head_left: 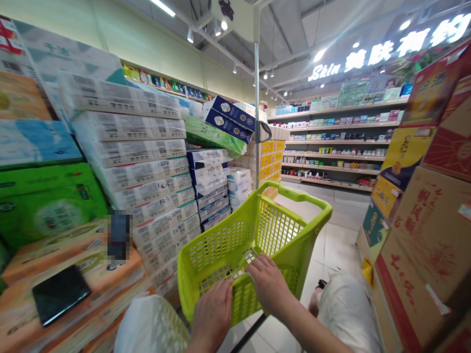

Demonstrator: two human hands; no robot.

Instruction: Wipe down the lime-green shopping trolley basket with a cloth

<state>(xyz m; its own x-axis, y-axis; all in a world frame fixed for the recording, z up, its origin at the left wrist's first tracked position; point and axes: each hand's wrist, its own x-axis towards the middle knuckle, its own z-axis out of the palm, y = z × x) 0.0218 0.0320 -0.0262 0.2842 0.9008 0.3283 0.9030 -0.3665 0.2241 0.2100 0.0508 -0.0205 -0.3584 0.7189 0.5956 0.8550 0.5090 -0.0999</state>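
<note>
A lime-green plastic shopping cart stands right in front of me, with lattice sides and a raised handle at its far end. Its basket holds nothing that I can make out. My left hand grips the near rim, fingers curled over the edge. A little further right, my right hand is closed over the same rim. Part of the fingertips on both hands is hidden behind it. A metal pole rises behind the cart's basket.
Packs of tissue paper are piled high on the left. A black phone-like slab lies on orange packs there. Cardboard boxes line the right side. Shelves of small goods stand behind, beyond white floor tiles.
</note>
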